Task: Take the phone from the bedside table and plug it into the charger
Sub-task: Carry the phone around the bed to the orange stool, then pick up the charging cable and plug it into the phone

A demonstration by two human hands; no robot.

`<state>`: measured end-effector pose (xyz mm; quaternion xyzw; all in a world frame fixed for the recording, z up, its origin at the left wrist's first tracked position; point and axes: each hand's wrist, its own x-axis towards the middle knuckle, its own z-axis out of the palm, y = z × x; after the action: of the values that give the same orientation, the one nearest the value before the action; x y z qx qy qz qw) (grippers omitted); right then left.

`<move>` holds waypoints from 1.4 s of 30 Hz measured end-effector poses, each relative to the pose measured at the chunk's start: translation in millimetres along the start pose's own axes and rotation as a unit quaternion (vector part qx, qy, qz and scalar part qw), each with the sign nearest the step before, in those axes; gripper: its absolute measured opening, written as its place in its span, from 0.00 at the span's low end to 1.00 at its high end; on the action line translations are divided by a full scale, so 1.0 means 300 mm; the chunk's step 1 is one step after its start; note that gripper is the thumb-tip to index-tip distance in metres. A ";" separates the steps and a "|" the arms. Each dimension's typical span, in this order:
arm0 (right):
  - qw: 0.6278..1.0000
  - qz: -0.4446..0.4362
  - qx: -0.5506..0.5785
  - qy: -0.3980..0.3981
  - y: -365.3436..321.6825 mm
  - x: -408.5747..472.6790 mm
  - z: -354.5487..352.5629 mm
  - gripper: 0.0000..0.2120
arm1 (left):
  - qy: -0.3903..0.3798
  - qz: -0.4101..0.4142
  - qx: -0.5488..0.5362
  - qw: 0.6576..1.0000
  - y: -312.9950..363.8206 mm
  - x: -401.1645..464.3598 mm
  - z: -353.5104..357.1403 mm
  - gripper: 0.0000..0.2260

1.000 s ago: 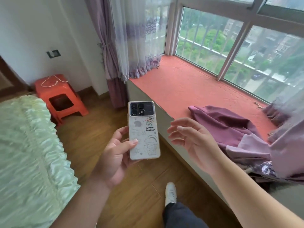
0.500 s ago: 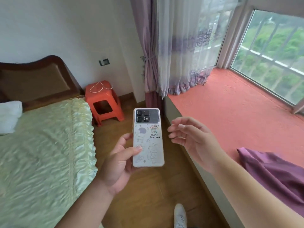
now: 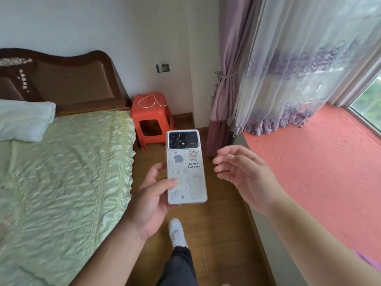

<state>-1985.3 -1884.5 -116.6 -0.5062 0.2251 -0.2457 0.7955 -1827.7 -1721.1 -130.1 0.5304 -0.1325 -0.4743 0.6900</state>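
Head view: left hand (image 3: 151, 200) grips upright phone (image 3: 186, 167), cameras topmost; right hand (image 3: 245, 174) open, empty.

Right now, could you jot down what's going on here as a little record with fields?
setting: bedroom, bed at left, orange window ledge at right
left hand: holds phone, back and camera facing up
right hand: open, empty, beside the phone, not touching
charger cable: white, loose on orange plastic stool by the headboard
phone plugged in: no
wall socket: above the stool
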 end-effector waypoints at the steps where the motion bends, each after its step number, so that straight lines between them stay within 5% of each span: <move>1: 1.000 0.002 -0.004 -0.002 0.003 0.060 0.010 0.08 | 0.002 -0.002 -0.001 1.000 0.016 0.049 -0.024 0.19; 21: 0.997 0.015 -0.044 -0.056 -0.020 1.303 0.421 0.07 | 0.050 0.041 -0.084 0.994 0.605 1.034 -0.555 0.16; 42: 0.987 0.087 0.009 -0.138 -0.022 2.606 0.330 0.10 | 0.193 0.073 -0.088 0.974 0.984 2.113 -0.628 0.14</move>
<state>-1318.0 -2301.9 -157.9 -0.5063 0.1541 -0.1051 0.8419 -1220.3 -2114.5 -156.0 0.5384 0.0074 -0.3209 0.7792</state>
